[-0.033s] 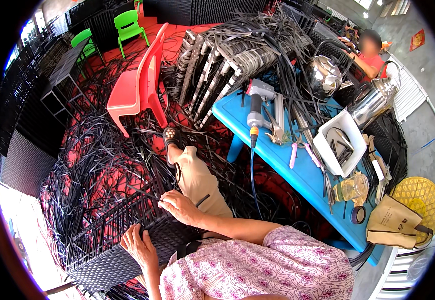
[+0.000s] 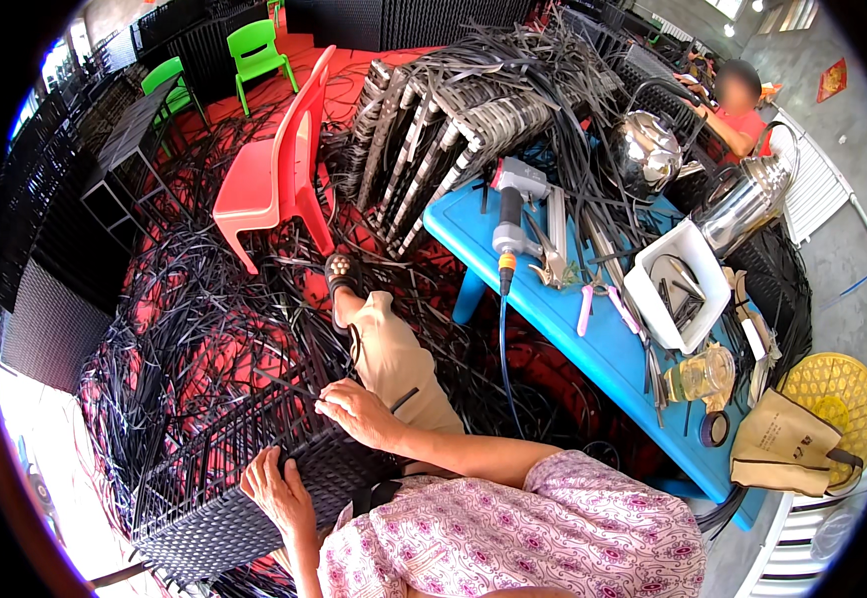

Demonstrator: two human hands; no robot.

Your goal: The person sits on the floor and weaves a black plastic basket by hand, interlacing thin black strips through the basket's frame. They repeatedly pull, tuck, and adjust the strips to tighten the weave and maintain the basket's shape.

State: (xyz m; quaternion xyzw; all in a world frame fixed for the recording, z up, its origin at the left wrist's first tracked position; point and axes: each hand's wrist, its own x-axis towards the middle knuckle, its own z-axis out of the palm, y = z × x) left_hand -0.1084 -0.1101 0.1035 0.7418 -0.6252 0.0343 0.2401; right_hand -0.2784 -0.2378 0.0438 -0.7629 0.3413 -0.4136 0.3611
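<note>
Across my lap and to its left lies a black woven panel [image 2: 224, 523], closely woven along its near side, with loose strips sticking out on the far side. My left hand [image 2: 281, 498] rests at its upper edge, fingers bent over the weave and gripping it. A little farther right, my right hand [image 2: 362, 414] is closed, its fingertips pinched at a thin black strip [image 2: 289, 387] among the panel's loose ends. The fingertips partly hide what they grip. Another short black strip [image 2: 405, 400] lies against my trouser leg [image 2: 394, 349].
On the right, a blue table [image 2: 573, 339] bears a nail gun [image 2: 513, 219], pink-handled cutters [image 2: 608, 304], a white bin [image 2: 678, 284], a glass jar [image 2: 703, 377] and tape [image 2: 715, 429]. Tangled strips [image 2: 194, 329] cover the floor. Ahead stands a red chair [image 2: 269, 179]; a person [image 2: 737, 110] sits far right.
</note>
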